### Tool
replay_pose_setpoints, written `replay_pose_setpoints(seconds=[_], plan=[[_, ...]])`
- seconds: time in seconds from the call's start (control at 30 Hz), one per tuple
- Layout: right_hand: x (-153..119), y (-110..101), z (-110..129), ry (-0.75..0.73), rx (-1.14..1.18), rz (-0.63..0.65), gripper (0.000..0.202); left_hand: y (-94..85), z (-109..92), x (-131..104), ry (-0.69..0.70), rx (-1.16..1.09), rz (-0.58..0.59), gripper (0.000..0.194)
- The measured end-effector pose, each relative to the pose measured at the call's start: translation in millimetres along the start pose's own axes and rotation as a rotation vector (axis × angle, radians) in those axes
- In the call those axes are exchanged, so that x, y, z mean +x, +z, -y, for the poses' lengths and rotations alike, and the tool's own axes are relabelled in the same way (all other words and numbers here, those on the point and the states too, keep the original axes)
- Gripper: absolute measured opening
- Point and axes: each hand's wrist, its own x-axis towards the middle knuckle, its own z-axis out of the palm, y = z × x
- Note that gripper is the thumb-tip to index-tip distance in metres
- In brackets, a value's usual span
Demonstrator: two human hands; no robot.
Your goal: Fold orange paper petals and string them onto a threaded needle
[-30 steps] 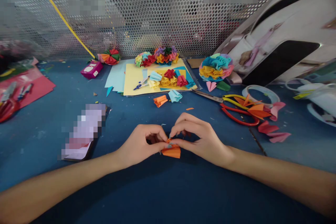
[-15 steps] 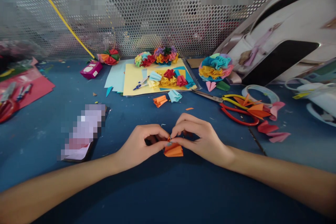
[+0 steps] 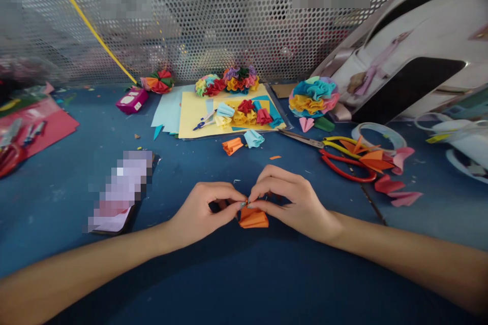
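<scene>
A small folded piece of orange paper (image 3: 253,218) is pinched at its top between both hands, just above the blue tabletop. My left hand (image 3: 208,208) comes from the left, thumb and fingertips closed on the paper's upper edge. My right hand (image 3: 293,198) meets it from the right with the same kind of pinch. The fingers hide the top of the paper. Beyond the hands lie a pleated orange paper piece (image 3: 232,146) and a pleated light blue one (image 3: 253,138).
A phone (image 3: 124,193) lies at left. Scissors (image 3: 343,160) and a tape roll (image 3: 381,137) are at right, among paper petals. Yellow sheets (image 3: 190,111) bear pleated pieces and a compass (image 3: 204,122). Paper pompoms (image 3: 313,97) and a white bag (image 3: 412,30) stand near the perforated metal screen (image 3: 229,5).
The orange paper has turned slightly between the fingers, its lower edge shifting a little to the right. Both hands stay nearly in place.
</scene>
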Motion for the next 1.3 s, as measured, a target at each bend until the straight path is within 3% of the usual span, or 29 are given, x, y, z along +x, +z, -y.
replay_pose_setpoints(seconds=[0.5,0.8,1.17,1.3], plan=[[-0.6,0.7,0.5,-0.021,0.005,0.021,0.007,2.8,-1.3,-0.5,0.002,0.013,-0.020,0.016],[-1.9,1.0,-0.6,-0.022,0.005,0.025,0.007,4.4,-4.0,2.7,-0.072,-0.043,-0.028,0.018],[-1.4,1.4,-1.1,-0.030,-0.010,0.020,0.006,4.5,-3.4,2.9,-0.080,-0.044,-0.008,0.020],[-0.8,0.6,-0.5,-0.027,0.002,0.007,0.007,3.5,-3.7,0.1,-0.039,-0.038,0.039,0.011]])
